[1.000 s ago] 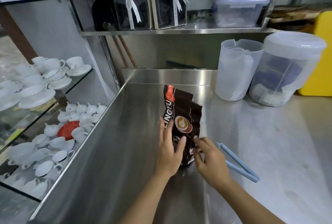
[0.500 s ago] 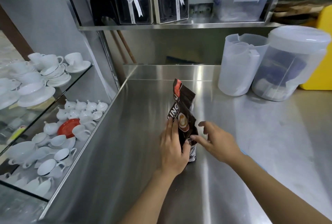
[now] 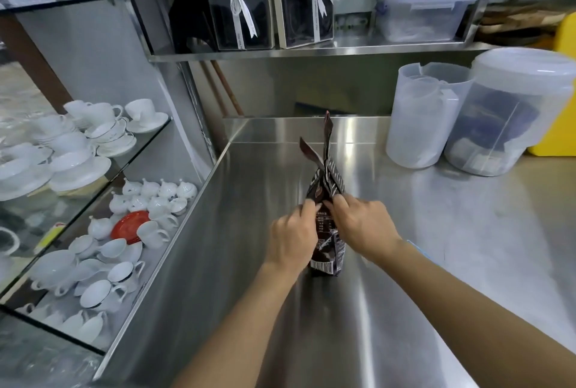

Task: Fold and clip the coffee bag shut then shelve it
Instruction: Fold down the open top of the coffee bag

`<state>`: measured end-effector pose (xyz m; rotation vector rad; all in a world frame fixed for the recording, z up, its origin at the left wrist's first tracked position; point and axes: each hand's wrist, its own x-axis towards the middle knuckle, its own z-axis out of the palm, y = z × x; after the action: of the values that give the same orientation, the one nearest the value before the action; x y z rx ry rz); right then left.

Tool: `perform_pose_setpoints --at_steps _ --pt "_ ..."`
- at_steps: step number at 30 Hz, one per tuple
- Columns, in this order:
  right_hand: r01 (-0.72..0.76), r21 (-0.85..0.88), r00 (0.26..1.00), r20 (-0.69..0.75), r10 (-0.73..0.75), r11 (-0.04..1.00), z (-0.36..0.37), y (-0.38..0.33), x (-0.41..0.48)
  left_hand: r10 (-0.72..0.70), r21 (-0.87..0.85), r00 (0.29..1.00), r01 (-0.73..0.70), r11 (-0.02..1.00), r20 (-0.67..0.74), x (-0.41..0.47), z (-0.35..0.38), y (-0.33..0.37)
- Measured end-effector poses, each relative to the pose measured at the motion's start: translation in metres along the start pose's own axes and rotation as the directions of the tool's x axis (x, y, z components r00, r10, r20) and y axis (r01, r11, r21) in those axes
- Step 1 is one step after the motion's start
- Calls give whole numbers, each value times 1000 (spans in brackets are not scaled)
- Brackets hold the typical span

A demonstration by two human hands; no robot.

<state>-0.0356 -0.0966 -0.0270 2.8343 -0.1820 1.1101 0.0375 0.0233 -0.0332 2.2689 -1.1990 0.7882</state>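
Head view looks down on the steel counter [image 3: 436, 263] that fills most of the frame, with my two forearms reaching in from six o'clock. At eleven o'clock a glass shelf unit [image 3: 103, 188] holds white cups, saucers and one red saucer [image 3: 129, 225]. At twelve o'clock a steel shelf [image 3: 311, 52] carries two dark ribboned boxes and a clear lidded tub [image 3: 427, 13]. At two o'clock a lidded clear container [image 3: 511, 113] stands touching a clear pitcher [image 3: 424, 116], both well apart from my hands.

Near the middle the coffee bag [image 3: 327, 225] stands upright on the counter, its open top splayed into two flaps pointing toward twelve o'clock. My left hand [image 3: 291, 236] grips its left side, fingers curled onto the front. My right hand [image 3: 363, 225] pinches the right side at about the same height. A thin blue sliver [image 3: 419, 250] shows just past my right wrist at three o'clock, possibly the clip; most of it is hidden.
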Motion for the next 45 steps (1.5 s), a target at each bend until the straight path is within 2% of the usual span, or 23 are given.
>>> perform_pose_setpoints --at_steps 2,5,9,11,13,15,18,20,22,24,26,28,31,35,37,39,43,45 --pt "15 -39 1000 11 -15 999 6 -3 -11 -10 35 1000 10 999 0 -11 3 1" --pt "13 -35 997 81 -10 999 17 -3 -32 -37 54 995 32 998 96 -31 14 3" --pt "-97 39 992 89 94 994 14 -9 -43 -122 -13 989 123 992 88 -41 18 10" --pt "-155 97 976 167 137 983 11 -9 -42 -108 -73 986 117 990 128 -42 16 11" --pt "-256 234 944 271 190 938 5 -4 -36 -98 -213 977 138 967 189 -42 12 6" --pt "-393 396 892 382 240 830 -3 7 -31 -178 -384 964 242 891 196 -36 6 -3" --pt "-494 492 854 431 292 717 -11 18 -29 -334 -583 900 435 686 278 -19 11 -13" --pt "-582 525 804 488 340 621 -10 26 -29 -309 -634 852 522 571 423 -8 15 -21" --pt "-665 568 744 559 366 485 -8 31 -30 -203 -635 791 591 498 578 2 15 -24" --pt "-704 605 711 588 386 372 -5 33 -30 -104 -657 753 625 421 649 5 16 -24" --pt "-728 620 680 598 424 292 -2 34 -29 -107 -685 747 649 332 656 6 16 -21" --pt "-744 623 649 590 480 240 -1 36 -29 -217 -685 769 637 354 602 7 16 -23" --pt "-758 597 623 543 562 263 0 41 -29 -309 -667 793 608 430 525 7 14 -30" --pt "-749 630 620 556 554 207 1 43 -28 -216 -655 783 611 444 584 12 4 -36" --pt "-735 656 630 566 532 172 -1 44 -27 -178 -633 794 579 513 581 16 0 -36" --pt "-719 689 629 594 502 86 -8 42 -25 -217 -626 825 543 560 522 19 -1 -36" --pt "-651 756 680 624 384 -75 -25 42 -24 -193 -688 835 537 488 516 23 -5 -31" --pt "-629 774 712 612 344 -76 -30 43 -24 -156 -752 847 525 398 508 27 -6 -26"
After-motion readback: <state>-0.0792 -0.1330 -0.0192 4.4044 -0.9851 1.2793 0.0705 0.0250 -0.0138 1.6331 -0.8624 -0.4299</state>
